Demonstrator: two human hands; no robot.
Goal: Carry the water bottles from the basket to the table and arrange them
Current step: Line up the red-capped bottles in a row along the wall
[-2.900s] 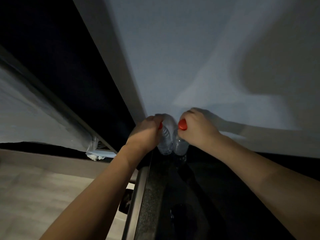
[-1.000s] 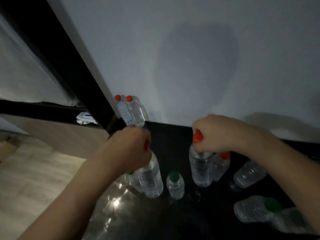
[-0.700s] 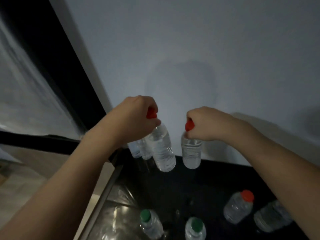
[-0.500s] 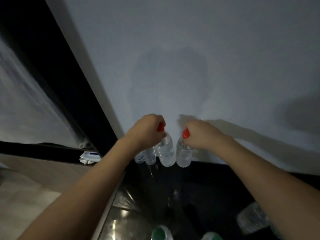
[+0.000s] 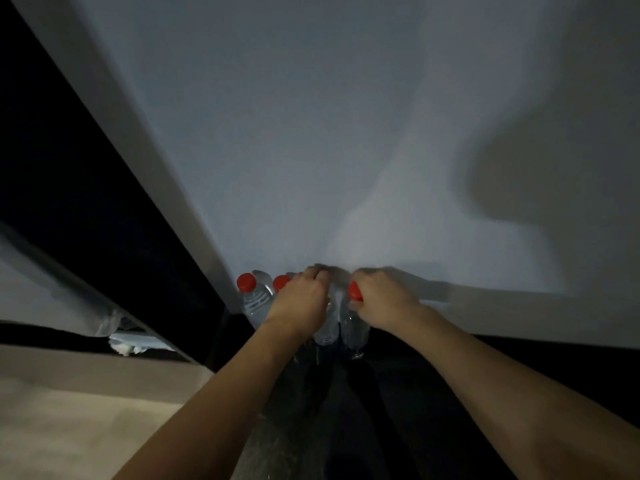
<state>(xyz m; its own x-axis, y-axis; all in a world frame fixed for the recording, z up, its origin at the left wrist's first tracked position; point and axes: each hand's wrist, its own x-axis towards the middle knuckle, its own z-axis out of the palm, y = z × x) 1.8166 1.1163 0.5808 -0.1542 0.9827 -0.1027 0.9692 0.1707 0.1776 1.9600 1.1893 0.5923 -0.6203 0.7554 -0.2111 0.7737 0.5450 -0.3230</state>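
Now both hands reach forward, the left hand [image 5: 300,299] curled over one water bottle [image 5: 327,329] and the right hand [image 5: 381,294] pinching another bottle [image 5: 353,329] by its red cap, at the dark worktop [image 5: 433,393] by the wall. Two red-capped bottles [image 5: 256,301] stand just left; a careless set-down could topple them.

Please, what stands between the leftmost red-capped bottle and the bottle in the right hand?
In the head view: a second red-capped bottle and the bottle under the left hand.

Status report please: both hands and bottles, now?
Left hand grips one bottle, right hand another. Both at the wall beside two standing red-capped bottles. Nothing in the way.
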